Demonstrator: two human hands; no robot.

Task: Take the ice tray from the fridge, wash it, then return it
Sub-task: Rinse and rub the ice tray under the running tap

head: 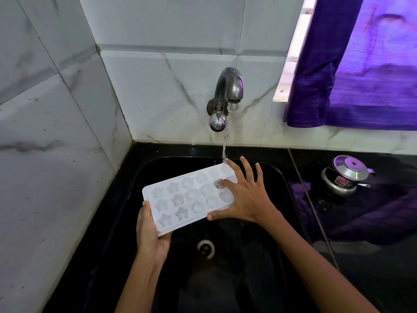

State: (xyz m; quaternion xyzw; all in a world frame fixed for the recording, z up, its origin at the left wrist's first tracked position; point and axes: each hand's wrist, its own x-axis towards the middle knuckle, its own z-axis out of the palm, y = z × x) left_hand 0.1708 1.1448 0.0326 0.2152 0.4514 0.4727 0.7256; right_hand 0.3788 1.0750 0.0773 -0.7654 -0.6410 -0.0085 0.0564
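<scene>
A white ice tray (180,201) with star and flower shaped cells is held tilted over the black sink (279,177). My left hand (150,231) grips its near left corner from below. My right hand (246,195) lies spread on the tray's far right end, fingers apart, index finger pressing into a cell. A thin stream of water (224,150) falls from the metal tap (226,96) onto the tray's far corner beside my right fingers.
The sink drain (205,248) lies below the tray. A small steel pot with a lid (345,177) stands on the black counter at the right. A purple curtain (361,64) hangs over the window. Marble tiled walls close the left and back.
</scene>
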